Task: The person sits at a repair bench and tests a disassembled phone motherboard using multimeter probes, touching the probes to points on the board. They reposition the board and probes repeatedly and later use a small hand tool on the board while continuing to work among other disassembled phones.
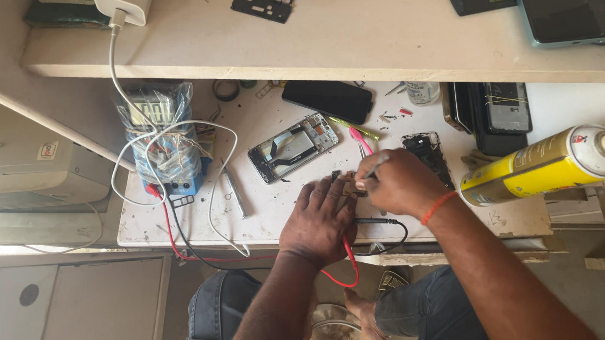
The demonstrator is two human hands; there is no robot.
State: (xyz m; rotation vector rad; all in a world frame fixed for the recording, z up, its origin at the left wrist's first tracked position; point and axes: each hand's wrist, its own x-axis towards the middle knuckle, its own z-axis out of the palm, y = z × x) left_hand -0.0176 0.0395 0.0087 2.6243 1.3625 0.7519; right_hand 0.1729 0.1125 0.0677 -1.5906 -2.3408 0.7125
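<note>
My left hand (318,218) lies flat on the white worktop (262,208), its fingertips pressing a small circuit part (347,185). Just to its right, my right hand (403,183) grips a thin metal tool (376,164) whose tip points down at that same part. A red probe lead (345,270) and a black probe lead (377,221) run under my hands toward the bench edge. An opened phone frame (292,147) rests a little beyond my left hand.
A wrapped meter box (162,141) with white cable sits at left. A yellow spray can (543,164) lies at right. A black phone (327,101), pink tweezers (361,142), a screwdriver (235,194) and stacked phones (497,110) lie behind. A shelf (350,39) overhangs.
</note>
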